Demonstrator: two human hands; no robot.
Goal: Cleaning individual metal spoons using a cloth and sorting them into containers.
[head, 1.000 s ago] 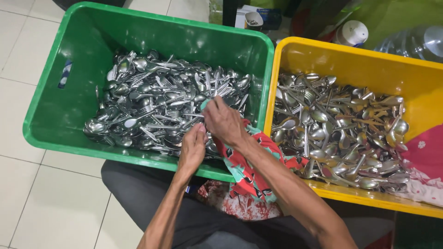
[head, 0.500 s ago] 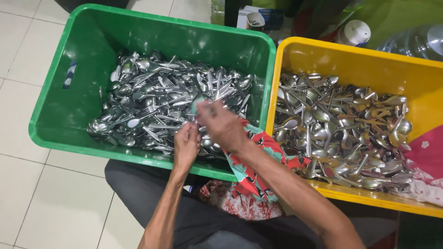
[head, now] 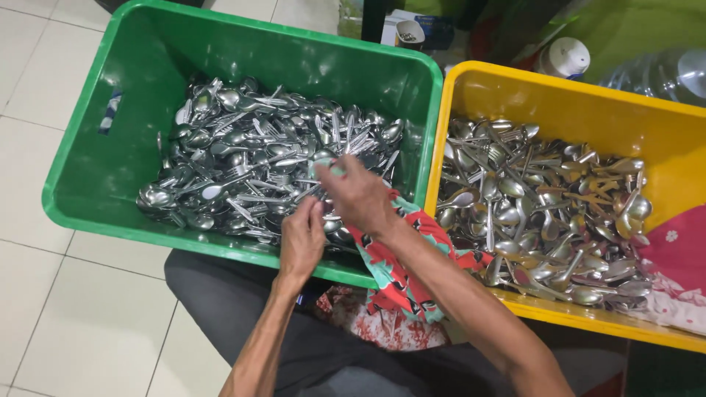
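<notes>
steel spoon (head: pixel 318 192) pinched by left hand (head: pixel 303 239); right hand (head: pixel 358 195) clamps cloth (head: pixel 397 257): wipe bowl fully, grip handle firmly.

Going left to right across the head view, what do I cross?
White tiled floor → green crate of metal cutlery → left hand → right hand with patterned cloth → yellow crate of spoons.

Cutlery (head: pixel 250 169) filled the green bin (head: pixel 95 184) floor; open room remained above, bounded by its walls and adjoining yellow bin (head: pixel 559 103).
</notes>
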